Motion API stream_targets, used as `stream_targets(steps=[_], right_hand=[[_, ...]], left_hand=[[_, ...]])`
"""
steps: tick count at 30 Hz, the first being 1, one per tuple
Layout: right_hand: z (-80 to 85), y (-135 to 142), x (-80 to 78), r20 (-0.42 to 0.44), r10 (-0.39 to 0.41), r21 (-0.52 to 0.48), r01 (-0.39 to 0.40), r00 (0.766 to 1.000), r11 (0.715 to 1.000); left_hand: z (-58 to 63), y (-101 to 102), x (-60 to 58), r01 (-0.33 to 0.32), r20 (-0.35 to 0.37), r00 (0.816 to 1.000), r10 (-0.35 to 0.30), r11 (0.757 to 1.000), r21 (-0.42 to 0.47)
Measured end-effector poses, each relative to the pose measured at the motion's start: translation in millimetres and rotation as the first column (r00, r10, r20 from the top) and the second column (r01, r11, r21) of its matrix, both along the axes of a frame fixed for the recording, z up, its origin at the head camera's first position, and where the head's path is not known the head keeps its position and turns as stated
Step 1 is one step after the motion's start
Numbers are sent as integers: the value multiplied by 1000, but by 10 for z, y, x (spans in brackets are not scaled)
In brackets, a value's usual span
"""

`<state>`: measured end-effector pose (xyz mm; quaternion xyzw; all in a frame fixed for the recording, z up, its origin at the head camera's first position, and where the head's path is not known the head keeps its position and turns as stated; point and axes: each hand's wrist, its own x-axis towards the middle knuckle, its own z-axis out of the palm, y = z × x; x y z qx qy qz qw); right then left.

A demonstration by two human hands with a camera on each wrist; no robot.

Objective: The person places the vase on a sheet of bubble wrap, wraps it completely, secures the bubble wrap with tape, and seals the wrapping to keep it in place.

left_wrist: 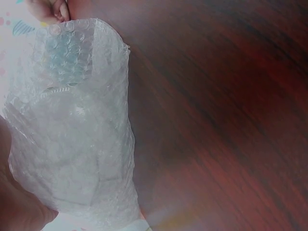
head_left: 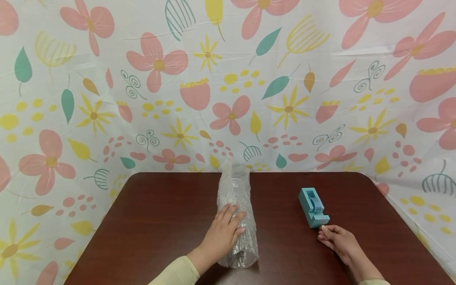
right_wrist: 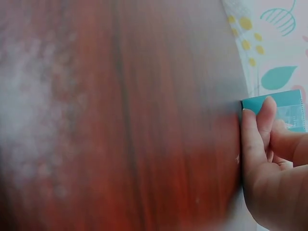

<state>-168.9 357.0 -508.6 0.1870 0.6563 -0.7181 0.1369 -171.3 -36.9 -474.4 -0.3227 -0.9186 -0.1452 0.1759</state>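
In the head view a cylinder of clear bubble wrap (head_left: pixel 238 194) lies lengthwise near the table's middle. My left hand (head_left: pixel 227 225) rests across it, fingers laid over the top and right side. What the wrap encloses is hidden. To the right stands a light-blue tape dispenser (head_left: pixel 310 206) with a roll of clear tape (head_left: pixel 315 202). Right at its front end, my right hand (head_left: pixel 336 239) has thumb and forefinger pinched together. Up close in the right wrist view, a strip of clear tape (right_wrist: pixel 290 117) runs from the dispenser's toothed edge toward these fingers.
The dark reddish-brown wooden table (head_left: pixel 171 213) has rounded far corners. Behind it and along both sides hangs a white cloth (head_left: pixel 221 59) printed with flowers and leaves. The wrap's far end reaches close to the table's back edge.
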Motion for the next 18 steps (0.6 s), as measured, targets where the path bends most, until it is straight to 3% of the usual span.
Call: stream_targets(steps=[9,18], right_hand=[[55,44,87,31,53,-35,-52,998,998],[67,0,75,50,24,-92,-19,998,996]], left_hand=[[32,15,3,19,31,999,-19,1000,-4],[27,7,9,7,19,1000,-7,1000,-1]])
